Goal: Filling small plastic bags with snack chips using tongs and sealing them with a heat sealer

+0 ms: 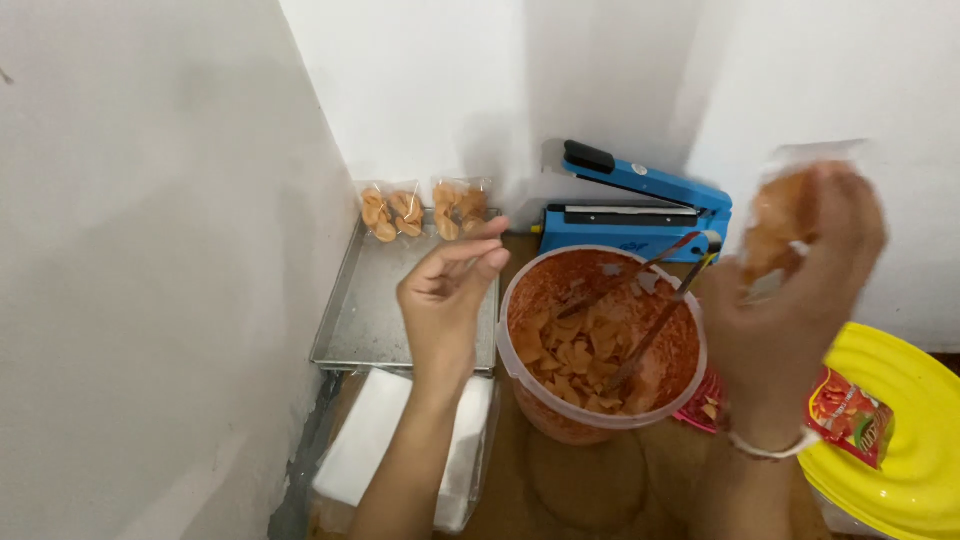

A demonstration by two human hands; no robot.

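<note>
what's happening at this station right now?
A person is bagging chips. The right hand holds up a small clear bag of orange chips; the left hand hovers empty, fingers loosely curled, above a metal tray. Between them sits a plastic bucket of seasoned chips with tongs resting inside. Two filled bags lean against the wall on the tray, next to a blue heat sealer.

Single head-worn view, angled steeply down and forward into a wall corner, close over the tub of chips and metal tray.
</note>
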